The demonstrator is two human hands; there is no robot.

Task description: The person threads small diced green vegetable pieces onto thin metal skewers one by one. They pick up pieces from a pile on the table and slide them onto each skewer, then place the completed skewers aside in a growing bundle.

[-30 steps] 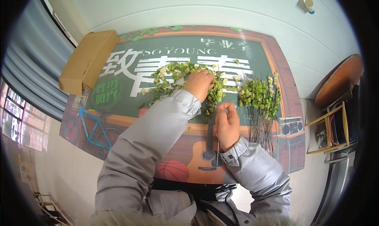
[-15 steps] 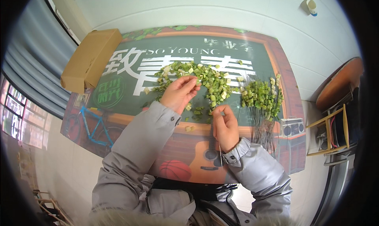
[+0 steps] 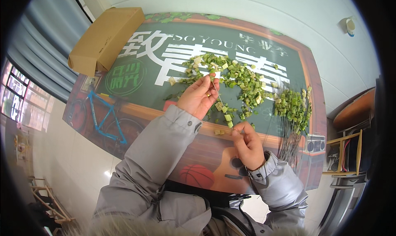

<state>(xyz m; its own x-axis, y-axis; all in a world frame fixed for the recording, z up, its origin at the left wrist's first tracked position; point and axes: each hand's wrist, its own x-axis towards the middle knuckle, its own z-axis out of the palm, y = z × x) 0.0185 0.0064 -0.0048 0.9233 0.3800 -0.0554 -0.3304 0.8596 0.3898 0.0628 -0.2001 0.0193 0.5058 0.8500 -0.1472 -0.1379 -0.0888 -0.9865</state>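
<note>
My left hand (image 3: 202,96) is closed in a pinch over the near edge of a pile of chopped green stalks (image 3: 247,81). A thin wire (image 3: 219,96) slants down from its fingertips toward my right hand (image 3: 248,145). That hand also pinches, close to the table's near side, and a thin line trails below it. Pale green stalk pieces (image 3: 228,119) show just above the right fingertips; whether they are threaded on the wire or lie behind it I cannot tell. Any piece inside the left fingers is hidden.
Thin dark wires with green stalk pieces (image 3: 293,106) at their far ends lie bunched at the right. A brown cardboard box (image 3: 105,40) stands at the table's far left. The printed table (image 3: 144,100) has a white wall behind it; a wooden chair (image 3: 348,155) is at right.
The view has shifted, so the table sits differently in it. The thin wire now shows between my two hands. Both hands remain pinched.
</note>
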